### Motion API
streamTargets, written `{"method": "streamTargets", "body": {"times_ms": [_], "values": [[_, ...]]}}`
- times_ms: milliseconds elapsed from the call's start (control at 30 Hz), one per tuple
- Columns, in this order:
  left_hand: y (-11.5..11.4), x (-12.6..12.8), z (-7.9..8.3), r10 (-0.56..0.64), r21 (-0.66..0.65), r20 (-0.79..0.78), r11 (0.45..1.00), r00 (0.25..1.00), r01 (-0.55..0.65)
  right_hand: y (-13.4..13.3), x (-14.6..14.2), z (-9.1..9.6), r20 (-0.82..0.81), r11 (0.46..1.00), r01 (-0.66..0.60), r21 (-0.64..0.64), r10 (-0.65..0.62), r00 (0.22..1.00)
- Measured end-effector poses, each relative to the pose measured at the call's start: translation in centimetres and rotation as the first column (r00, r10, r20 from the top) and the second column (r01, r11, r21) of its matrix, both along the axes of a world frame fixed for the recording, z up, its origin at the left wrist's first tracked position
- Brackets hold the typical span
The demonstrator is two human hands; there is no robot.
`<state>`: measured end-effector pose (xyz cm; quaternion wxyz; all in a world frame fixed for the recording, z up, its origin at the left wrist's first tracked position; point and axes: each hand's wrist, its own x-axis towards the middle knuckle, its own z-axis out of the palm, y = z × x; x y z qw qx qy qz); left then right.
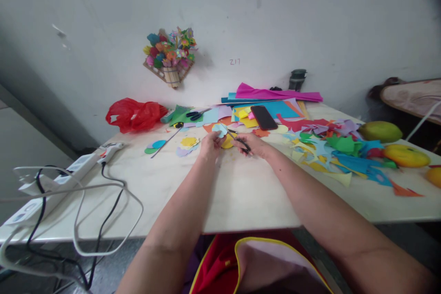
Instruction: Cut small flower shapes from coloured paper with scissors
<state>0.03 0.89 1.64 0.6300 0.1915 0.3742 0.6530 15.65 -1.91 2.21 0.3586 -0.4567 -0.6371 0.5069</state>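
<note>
Between the finger and thumb of my left hand (212,145) is a small light blue paper cut-out (220,129) with a rounded, wavy edge. My right hand (251,143) grips a pair of scissors (244,143) with dark handles, its blades pointing left at the paper's edge. Just beneath lies a yellow paper piece (228,142) on the white table, partly covered by the hands. To the left rest yellow and lilac flower-shaped cut-outs (189,142), and farther left blue and green paper circles (159,144).
Several paper scraps (344,144) and fruits (381,131) cover the right side. A phone (263,117) lies on coloured sheets, with other scissors (195,115) farther left. A red plastic bag (134,115) sits at the back. Power strips (74,170) and loose cables line the left edge.
</note>
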Motion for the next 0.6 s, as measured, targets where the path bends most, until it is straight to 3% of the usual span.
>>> {"method": "streamTargets", "body": {"times_ms": [600], "values": [[-0.2, 0.3, 0.0, 0.016, 0.008, 0.043, 1.0, 0.999, -0.016, 0.8, -0.1, -1.1, 0.038, 0.999, 0.019, 0.044, -0.021, 0.999]]}}
